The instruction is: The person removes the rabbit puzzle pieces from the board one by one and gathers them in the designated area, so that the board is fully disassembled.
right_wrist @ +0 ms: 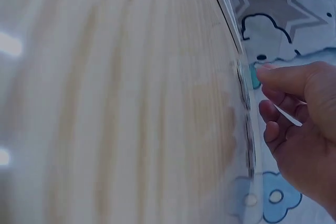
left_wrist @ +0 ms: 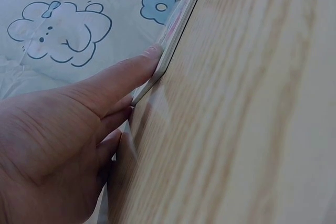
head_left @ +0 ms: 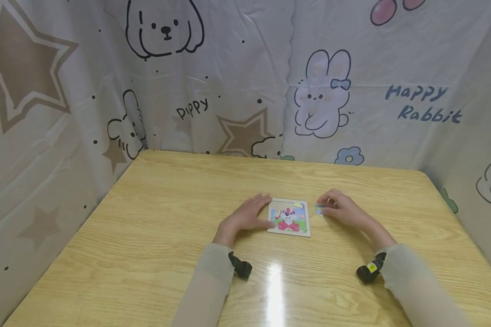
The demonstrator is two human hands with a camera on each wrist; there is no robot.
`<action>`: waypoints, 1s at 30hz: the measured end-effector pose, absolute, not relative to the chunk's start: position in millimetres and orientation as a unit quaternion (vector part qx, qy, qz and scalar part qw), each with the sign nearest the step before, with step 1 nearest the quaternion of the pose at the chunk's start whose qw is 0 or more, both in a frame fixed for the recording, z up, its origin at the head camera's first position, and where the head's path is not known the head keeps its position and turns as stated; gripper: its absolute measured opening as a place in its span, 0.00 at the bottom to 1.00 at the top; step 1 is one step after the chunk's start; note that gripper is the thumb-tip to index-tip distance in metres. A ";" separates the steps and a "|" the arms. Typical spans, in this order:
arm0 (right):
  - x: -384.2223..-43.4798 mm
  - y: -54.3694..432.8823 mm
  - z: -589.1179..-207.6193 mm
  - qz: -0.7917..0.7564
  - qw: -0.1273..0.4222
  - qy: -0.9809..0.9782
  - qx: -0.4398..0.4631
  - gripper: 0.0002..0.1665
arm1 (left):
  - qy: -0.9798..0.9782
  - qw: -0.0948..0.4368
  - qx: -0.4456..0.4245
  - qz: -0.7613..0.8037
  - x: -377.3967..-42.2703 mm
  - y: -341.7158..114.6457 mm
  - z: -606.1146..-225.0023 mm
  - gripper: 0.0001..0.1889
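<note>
A square picture puzzle [head_left: 288, 220] in a pale frame lies on the table, showing a pink-and-white cartoon animal, with bare wood showing in its upper left part. At its left side, my left hand [head_left: 247, 215] rests with fingers spread, fingertips by the far corner. The left thumb touches the frame [left_wrist: 169, 56] near its corner in the left wrist view. Right of the puzzle, a small blue puzzle piece [head_left: 318, 210] lies under the fingertips of my right hand [head_left: 343, 209]. The right wrist view shows the right hand [right_wrist: 307, 114] with loosely bent fingers close over the tabletop.
The wood-grain table [head_left: 167, 204] stands against a curtain [head_left: 237, 81] printed with cartoon animals and stars, which also hangs at both sides. A black wrist camera [head_left: 241, 267] sits on the left sleeve and another camera [head_left: 369, 271] on the right.
</note>
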State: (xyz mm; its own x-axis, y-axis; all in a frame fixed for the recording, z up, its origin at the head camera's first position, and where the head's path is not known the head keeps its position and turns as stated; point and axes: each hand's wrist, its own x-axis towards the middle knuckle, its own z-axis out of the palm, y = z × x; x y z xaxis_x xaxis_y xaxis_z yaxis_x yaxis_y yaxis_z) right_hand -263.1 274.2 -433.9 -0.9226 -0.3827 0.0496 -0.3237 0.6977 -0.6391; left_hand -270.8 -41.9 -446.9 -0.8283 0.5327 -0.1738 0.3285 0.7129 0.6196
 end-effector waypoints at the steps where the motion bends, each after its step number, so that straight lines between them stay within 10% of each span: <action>1: -263.9 270.4 -433.8 -0.339 0.045 0.919 -0.198 0.11 | 0.909 0.172 0.237 0.296 -270.8 -41.9 -446.9 0.44; 30: -284.0 223.1 -434.6 -0.316 0.142 0.898 -0.271 0.08 | 0.910 0.176 0.224 0.300 -270.5 -40.9 -446.4 0.44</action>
State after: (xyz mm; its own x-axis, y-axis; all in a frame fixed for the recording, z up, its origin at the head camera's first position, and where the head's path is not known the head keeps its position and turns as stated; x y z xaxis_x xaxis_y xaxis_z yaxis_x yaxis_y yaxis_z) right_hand -284.0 223.1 -434.6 -0.8124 -0.5770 -0.0842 -0.3969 0.6529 -0.6451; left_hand -270.5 -40.9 -446.4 -0.8377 0.5133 -0.1866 0.3018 0.7197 0.6253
